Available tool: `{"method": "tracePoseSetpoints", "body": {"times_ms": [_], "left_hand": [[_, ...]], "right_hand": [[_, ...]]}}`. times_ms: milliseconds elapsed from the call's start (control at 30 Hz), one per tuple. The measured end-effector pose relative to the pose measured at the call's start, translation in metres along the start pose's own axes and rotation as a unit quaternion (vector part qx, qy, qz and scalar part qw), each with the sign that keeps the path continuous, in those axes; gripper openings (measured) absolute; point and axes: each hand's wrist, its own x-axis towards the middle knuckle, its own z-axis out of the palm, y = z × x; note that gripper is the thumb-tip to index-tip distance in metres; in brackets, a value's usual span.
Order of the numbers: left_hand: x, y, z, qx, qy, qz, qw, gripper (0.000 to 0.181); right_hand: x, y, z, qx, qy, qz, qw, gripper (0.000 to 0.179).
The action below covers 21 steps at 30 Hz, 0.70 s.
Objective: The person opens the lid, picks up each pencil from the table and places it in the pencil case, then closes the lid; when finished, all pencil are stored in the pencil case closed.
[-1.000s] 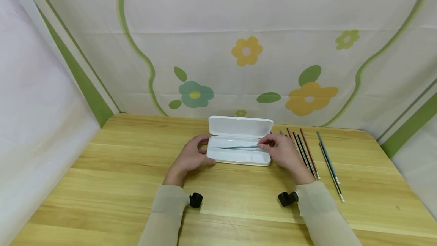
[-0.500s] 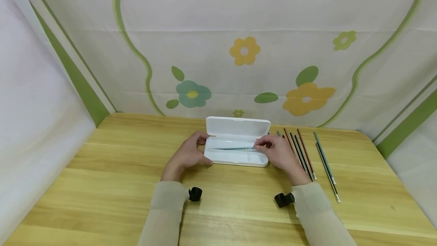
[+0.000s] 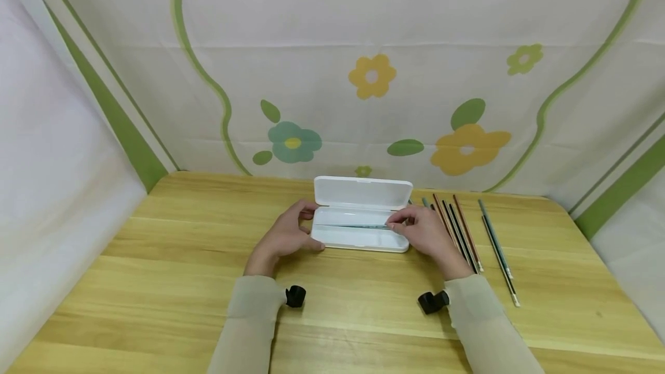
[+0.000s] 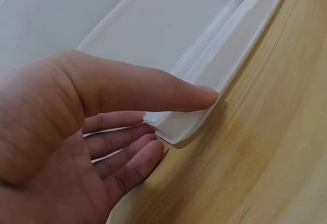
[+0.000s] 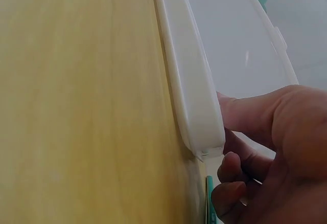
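A white pencil case [image 3: 363, 239] lies on the wooden table with its lid [image 3: 363, 193] raised at the back. My left hand [image 3: 287, 235] holds the case's left end, thumb on the front rim and fingers round the end in the left wrist view. Inside the case lies a slim teal pencil [image 3: 355, 226], running lengthwise. Its right end is pinched between thumb and index finger of my right hand [image 3: 425, 232]. In the right wrist view, the case's front wall [image 5: 191, 81] hides the pinched end, and the other fingers curl loosely beside the case.
Right of the case, several dark and reddish-brown pencils [image 3: 459, 229] lie side by side, some partly behind my right hand. Farther right are a teal pencil [image 3: 497, 241] and a dark pencil [image 3: 501, 264] with white erasers. A flowered cloth [image 3: 322, 85] hangs behind the table.
The pencil in my right hand has shifted slightly lower in the case. My left hand keeps its place on the case. The whole view has moved a little.
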Motion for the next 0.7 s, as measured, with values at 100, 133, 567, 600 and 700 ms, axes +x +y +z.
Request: {"method": "tracePoseSetpoints", "body": {"times_ms": [100,133,567,600,700], "left_hand": [[0.0001,-0.0006,-0.0004,0.000,0.001,-0.001,1.0000,0.080],[0.0001,-0.0008,-0.0006,0.000,0.001,-0.002,1.0000,0.080],[0.0000,-0.0026,-0.0011,-0.004,0.001,-0.001,1.0000,0.080],[-0.0001,-0.0028,-0.0011,-0.004,0.001,0.000,1.0000,0.080],[-0.0002,-0.0032,-0.0009,-0.004,0.002,-0.002,1.0000,0.080]], "right_hand": [[0.0006,0.0006,-0.0001,-0.002,-0.003,0.002,1.0000,0.008],[0.0007,0.0008,-0.0001,-0.002,-0.004,0.004,1.0000,0.008],[0.0022,0.0033,-0.0021,-0.001,-0.027,0.000,0.9996,0.009],[0.0022,0.0034,-0.0021,0.000,-0.027,0.000,0.9996,0.009],[0.0020,0.0038,-0.0017,0.003,-0.028,-0.001,0.9996,0.009]]}}
